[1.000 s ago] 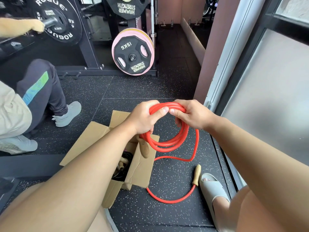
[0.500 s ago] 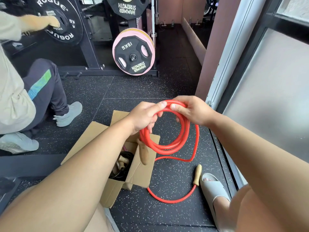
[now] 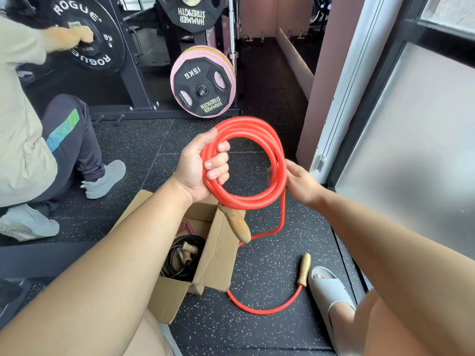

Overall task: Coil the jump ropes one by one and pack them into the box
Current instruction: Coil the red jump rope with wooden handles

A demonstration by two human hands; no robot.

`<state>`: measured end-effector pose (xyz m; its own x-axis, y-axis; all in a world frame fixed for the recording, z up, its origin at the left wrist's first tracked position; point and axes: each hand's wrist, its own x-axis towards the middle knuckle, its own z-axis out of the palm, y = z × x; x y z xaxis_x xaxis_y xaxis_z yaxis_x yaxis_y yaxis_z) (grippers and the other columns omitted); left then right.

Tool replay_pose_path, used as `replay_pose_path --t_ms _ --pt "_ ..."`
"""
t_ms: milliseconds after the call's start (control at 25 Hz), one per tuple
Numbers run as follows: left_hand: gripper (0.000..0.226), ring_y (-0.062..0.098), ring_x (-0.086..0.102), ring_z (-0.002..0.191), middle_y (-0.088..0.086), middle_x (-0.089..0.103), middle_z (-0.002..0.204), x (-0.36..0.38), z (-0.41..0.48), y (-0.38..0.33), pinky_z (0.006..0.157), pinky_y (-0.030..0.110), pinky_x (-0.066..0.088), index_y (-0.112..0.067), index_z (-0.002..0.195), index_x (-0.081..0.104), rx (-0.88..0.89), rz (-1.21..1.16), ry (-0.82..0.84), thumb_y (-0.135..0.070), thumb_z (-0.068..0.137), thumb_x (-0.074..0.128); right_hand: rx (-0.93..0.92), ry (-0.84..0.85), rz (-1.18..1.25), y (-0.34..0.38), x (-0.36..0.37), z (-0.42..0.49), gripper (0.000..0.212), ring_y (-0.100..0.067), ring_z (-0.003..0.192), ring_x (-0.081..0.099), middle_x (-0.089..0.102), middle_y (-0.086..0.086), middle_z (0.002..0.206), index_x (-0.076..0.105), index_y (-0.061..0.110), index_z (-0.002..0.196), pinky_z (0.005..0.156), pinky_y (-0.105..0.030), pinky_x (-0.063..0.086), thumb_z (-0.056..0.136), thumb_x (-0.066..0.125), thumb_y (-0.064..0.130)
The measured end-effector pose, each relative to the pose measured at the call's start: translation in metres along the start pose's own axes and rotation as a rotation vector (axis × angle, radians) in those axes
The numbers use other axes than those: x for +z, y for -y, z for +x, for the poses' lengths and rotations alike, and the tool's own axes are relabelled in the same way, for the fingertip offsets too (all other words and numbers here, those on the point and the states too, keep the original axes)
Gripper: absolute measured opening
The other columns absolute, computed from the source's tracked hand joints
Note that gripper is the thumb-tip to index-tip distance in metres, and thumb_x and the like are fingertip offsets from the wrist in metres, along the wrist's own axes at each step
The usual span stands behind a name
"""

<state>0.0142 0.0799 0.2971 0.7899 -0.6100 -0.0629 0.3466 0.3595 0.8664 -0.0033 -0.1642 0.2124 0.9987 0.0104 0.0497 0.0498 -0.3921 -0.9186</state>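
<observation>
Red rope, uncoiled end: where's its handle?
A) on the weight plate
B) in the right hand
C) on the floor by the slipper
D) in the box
C: the handle lies on the floor beside the slipper, the red rope trailing down to it.

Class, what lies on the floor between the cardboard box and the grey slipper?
Head view: the loose tail of the red rope and its wooden handle, between the box and slipper.
</observation>
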Motion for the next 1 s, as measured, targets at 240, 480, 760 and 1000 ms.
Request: replay_pose_path --t_ms 240,480,760,1000 --pt "0.039 0.01 0.024 0.037 -0.009 0.026 0.044 0.007 0.006 -0.01 0.044 0.024 0.033 -0.022 0.069 0.045 0.244 0.01 -0.416 -0.049 0.098 0.046 -0.019 0.125 -0.55 0.0 0.023 -0.007 0.076 -0.031 0.082 0.06 0.063 -0.015 0.095 -0.008 0.021 0.159 0.076 -0.04 0.048 0.1 0.038 0.009" --pt "0.038 0.014 0.036 0.042 -0.004 0.033 0.05 0.019 0.015 0.005 0.047 0.028 0.042 -0.018 0.071 0.047 0.422 0.181 -0.733 -0.043 0.099 0.054 -0.062 0.171 -0.971 0.042 0.048 -0.013 0.066 -0.037 0.116 0.058 0.046 -0.017 0.133 0.014 0.001 0.156 0.088 -0.042 0.047 0.096 0.043 0.004" --pt "0.037 0.014 0.039 0.04 -0.006 0.036 0.047 0.016 0.015 0.01 0.046 0.029 0.043 -0.016 0.074 0.046 0.495 0.241 -0.832 -0.041 0.1 0.052 0.108 0.26 -0.651 0.056 0.061 -0.023 0.032 -0.034 0.084 0.064 0.064 -0.014 0.099 0.046 0.008 0.12 0.065 -0.037 0.051 0.089 0.046 0.004" --pt "0.035 0.012 0.045 0.038 -0.01 0.042 0.045 0.0 0.017 0.0 0.052 0.038 0.052 -0.016 0.076 0.048 0.592 0.307 -0.951 -0.041 0.1 0.05 0.114 0.32 -0.274 0.053 0.053 -0.025 0.008 -0.024 0.058 0.062 0.066 -0.011 0.074 0.048 0.011 0.09 0.064 -0.043 0.057 0.092 0.053 0.005"
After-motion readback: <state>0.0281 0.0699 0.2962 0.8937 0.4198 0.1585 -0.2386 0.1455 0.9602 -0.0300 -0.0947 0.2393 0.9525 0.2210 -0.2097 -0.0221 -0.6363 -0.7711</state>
